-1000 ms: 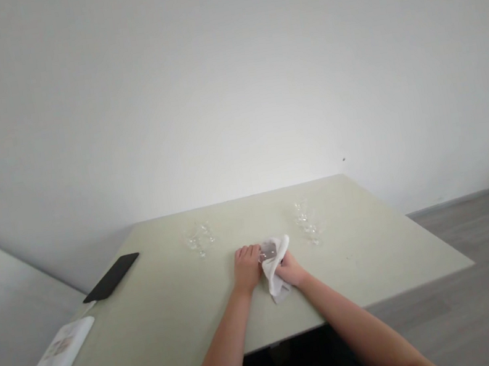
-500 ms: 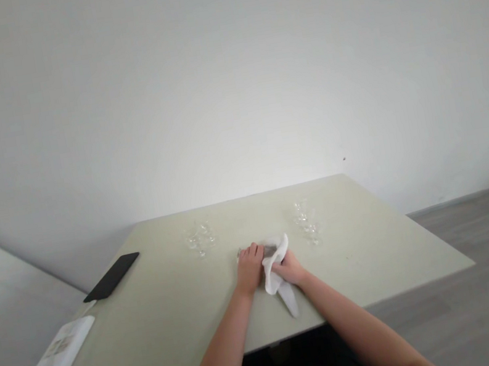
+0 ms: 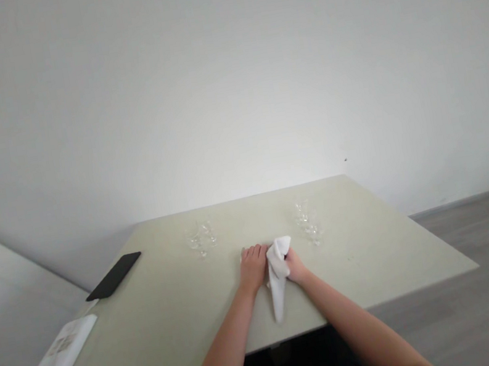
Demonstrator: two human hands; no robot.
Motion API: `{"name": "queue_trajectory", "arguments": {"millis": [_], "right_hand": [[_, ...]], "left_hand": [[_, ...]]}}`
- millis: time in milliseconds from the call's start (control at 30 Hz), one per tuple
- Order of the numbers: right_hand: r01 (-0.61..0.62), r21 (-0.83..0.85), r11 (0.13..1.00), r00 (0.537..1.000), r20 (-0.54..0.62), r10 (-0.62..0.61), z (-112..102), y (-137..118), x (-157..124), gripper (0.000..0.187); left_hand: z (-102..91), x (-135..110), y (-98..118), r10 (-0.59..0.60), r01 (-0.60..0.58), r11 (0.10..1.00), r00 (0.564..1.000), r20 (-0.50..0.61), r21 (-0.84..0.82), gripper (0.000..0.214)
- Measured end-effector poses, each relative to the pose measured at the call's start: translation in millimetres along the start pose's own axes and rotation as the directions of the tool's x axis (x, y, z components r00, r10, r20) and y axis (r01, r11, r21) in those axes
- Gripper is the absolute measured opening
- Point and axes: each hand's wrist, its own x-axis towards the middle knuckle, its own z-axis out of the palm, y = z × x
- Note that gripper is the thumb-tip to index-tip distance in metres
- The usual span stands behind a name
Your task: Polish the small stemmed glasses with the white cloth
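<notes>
Near the front middle of the table, my left hand (image 3: 254,269) is closed around a clear glass; only a small bit of its edge shows beside the fingers, the rest being hidden. A white cloth (image 3: 277,265) is bunched in my right hand (image 3: 294,265), pressed up against the glass's other end. One loose end of the cloth hangs down toward the table's front edge. Farther back stand clear stemmed glasses in two groups, one at the left (image 3: 201,237) and the other at the right (image 3: 307,221).
A black flat slab (image 3: 114,276) lies at the table's left edge. Closer to me on that side is a white package (image 3: 54,365) with a dark round mark. The pale table (image 3: 164,321) meets a white wall (image 3: 228,86) at the back.
My right hand has turned with the cloth, which is now bunched tighter, its loose end swung left. The left hand stays nearly in place around the glass.
</notes>
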Motion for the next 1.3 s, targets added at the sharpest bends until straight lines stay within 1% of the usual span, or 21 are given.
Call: {"name": "queue_trajectory", "arguments": {"millis": [100,167,200,267,300,367,433,500,533,600,667,733,800,867,933,967,1033,1100,1133,1200,1300], "right_hand": [[0.179,-0.16,0.971,0.979,0.13,-0.159,-2,-15,-7,0.035],[0.299,-0.23,0.926,0.946,0.196,-0.257,-3,-24,-10,0.04],[0.327,-0.235,0.915,0.937,0.204,-0.283,-3,-26,-10,0.04],[0.317,-0.221,0.922,0.944,0.169,-0.283,-2,-22,-9,0.037],[0.276,-0.202,0.94,0.959,0.126,-0.255,-2,-18,-7,0.035],[0.133,-0.135,0.982,0.991,0.003,-0.134,1,-6,-3,0.025],[-0.048,-0.023,0.999,0.995,-0.09,0.045,3,6,0,0.017],[-0.094,0.047,0.994,0.991,-0.096,0.098,5,11,1,0.021],[-0.078,0.055,0.995,0.994,-0.078,0.082,5,11,0,0.02],[0.016,-0.008,1.0,1.0,-0.014,-0.016,5,5,-3,0.018],[0.143,-0.129,0.981,0.988,0.073,-0.135,3,-5,-7,0.031],[0.266,-0.236,0.935,0.959,0.163,-0.231,1,-15,-10,0.044],[0.322,-0.276,0.906,0.941,0.203,-0.272,0,-21,-11,0.049],[0.324,-0.282,0.903,0.942,0.183,-0.281,0,-21,-10,0.049],[0.265,-0.255,0.93,0.964,0.107,-0.245,1,-15,-8,0.047],[0.209,-0.225,0.952,0.978,0.052,-0.202,2,-11,-6,0.043],[0.065,-0.144,0.987,0.995,-0.063,-0.075,2,-1,-3,0.025],[-0.034,-0.085,0.996,0.993,-0.113,0.024,3,5,-2,0.01],[-0.039,-0.085,0.996,0.995,-0.097,0.031,2,6,-2,0.01],[0.044,-0.136,0.99,0.999,-0.021,-0.047,2,3,-4,0.012],[0.242,-0.232,0.942,0.969,0.113,-0.221,0,-10,-8,0.041]], "left_hand": [[1.8,0,-2,-0.044,0.047,0.997,0.997,0.064,-0.059,0.018],[3.0,0,-4,-0.061,0.068,0.995,0.995,0.083,-0.077,0.019],[3.4,1,-4,-0.073,0.079,0.994,0.994,0.079,-0.074,0.019],[3.1,2,-4,-0.093,0.097,0.994,0.994,0.062,-0.05,0.019],[2.5,2,-4,-0.096,0.098,0.995,0.994,0.052,-0.034,0.019],[0.6,3,-2,-0.055,0.055,0.998,0.998,0.039,-0.016,0.02],[-1.3,2,0,-0.003,0.003,1.0,1.0,0.027,-0.012,0.023],[-1.9,1,2,0.012,-0.012,1.0,1.0,0.022,-0.013,0.026],[-1.4,0,2,0.001,-0.001,1.0,1.0,0.022,-0.018,0.026],[1.0,-1,1,-0.027,0.028,0.999,0.999,0.032,-0.046,0.023],[4.8,-1,-2,-0.073,0.077,0.994,0.996,0.058,-0.075,0.019],[8.4,0,-4,-0.122,0.129,0.988,0.988,0.094,-0.079,0.018],[10.3,1,-5,-0.144,0.151,0.986,0.984,0.102,-0.066,0.019],[9.9,2,-5,-0.132,0.135,0.989,0.989,0.068,-0.053,0.021],[7.4,3,-4,-0.112,0.113,0.993,0.994,0.018,-0.035,0.022],[5.7,3,-3,-0.094,0.094,0.995,0.996,0.0,-0.028,0.022],[2.5,3,-1,-0.051,0.05,0.999,0.999,-0.012,-0.019,0.024],[0.1,3,0,-0.026,0.026,0.999,1.0,-0.005,-0.019,0.025],[-0.6,3,0,-0.026,0.026,0.999,1.0,0.003,-0.024,0.025],[-0.7,2,0,-0.046,0.047,0.998,0.999,0.022,-0.043,0.022],[1.9,0,-1,-0.082,0.088,0.994,0.993,0.084,-0.069,0.019]]}}
